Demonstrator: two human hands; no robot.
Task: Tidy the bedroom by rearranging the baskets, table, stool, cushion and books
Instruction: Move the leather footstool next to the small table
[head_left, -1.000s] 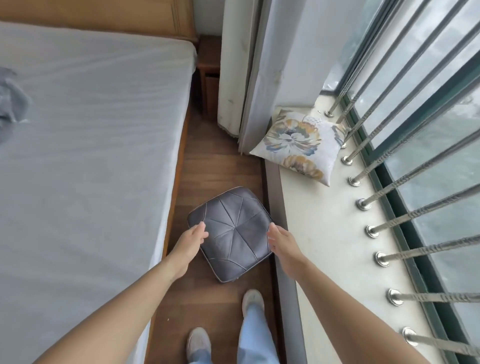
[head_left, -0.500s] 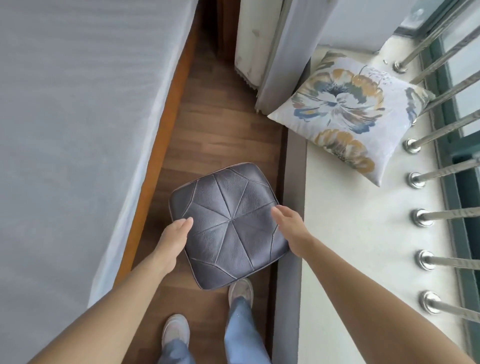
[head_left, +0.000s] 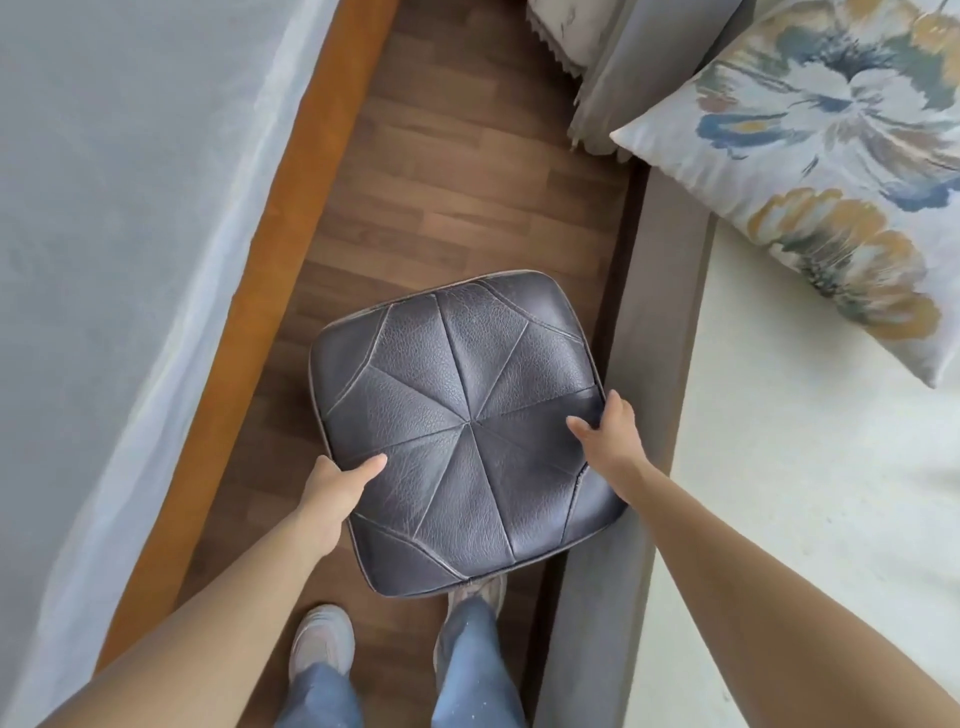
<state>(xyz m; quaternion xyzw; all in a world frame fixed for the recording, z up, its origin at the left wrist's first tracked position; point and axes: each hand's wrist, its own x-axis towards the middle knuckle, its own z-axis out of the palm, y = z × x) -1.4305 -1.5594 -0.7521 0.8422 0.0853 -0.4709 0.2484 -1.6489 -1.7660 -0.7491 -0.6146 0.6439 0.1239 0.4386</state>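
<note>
Grey leather stool (head_left: 460, 431), now filling mid-frame rather than sitting lower down, is rising between left hand (head_left: 332, 480) and right hand (head_left: 608, 441), fingers clamping its edges, so relocation is starting.

The stool (head_left: 460, 431), a square grey leather seat stitched in triangular panels, sits in the floor gap mid-scene. The floral cushion (head_left: 826, 171) lies far right on the pale ledge, well apart.

Bare arms, blue jeans (head_left: 475, 670), pale grey sneakers (head_left: 322, 642).
</note>
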